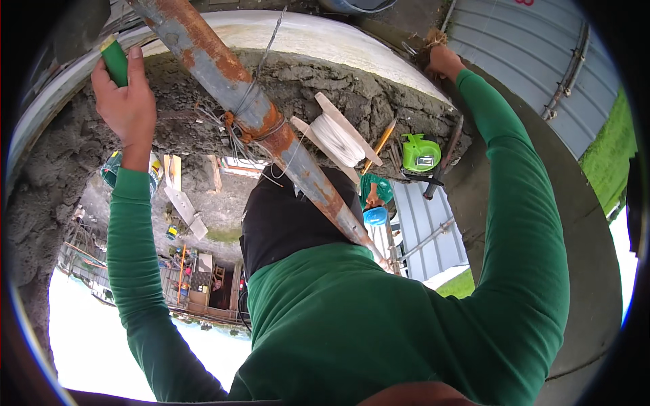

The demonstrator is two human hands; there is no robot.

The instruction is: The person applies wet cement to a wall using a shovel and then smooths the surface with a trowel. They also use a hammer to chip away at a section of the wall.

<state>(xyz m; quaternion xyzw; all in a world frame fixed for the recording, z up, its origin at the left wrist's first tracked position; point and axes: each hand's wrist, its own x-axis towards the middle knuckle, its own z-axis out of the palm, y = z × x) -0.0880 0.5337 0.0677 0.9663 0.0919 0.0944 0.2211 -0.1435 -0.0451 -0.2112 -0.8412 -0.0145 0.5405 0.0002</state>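
My left hand at the upper left grips a short green object with a pale tip, beside the rim of the pale curved ledge. My right hand reaches the ledge's far right end, fingers closed around a brown, ragged bit too small to make out. Between my hands a rusty galvanized pipe slants across, wrapped with wire. Right of it, on the rough cement step, lie a spool of white string, a yellow pencil and a green tape measure.
Far below are a co-worker in green with a blue helmet, boards on the ground and scaffolding. Corrugated metal sheeting with pipes stands at the right; a bucket sits beyond the ledge.
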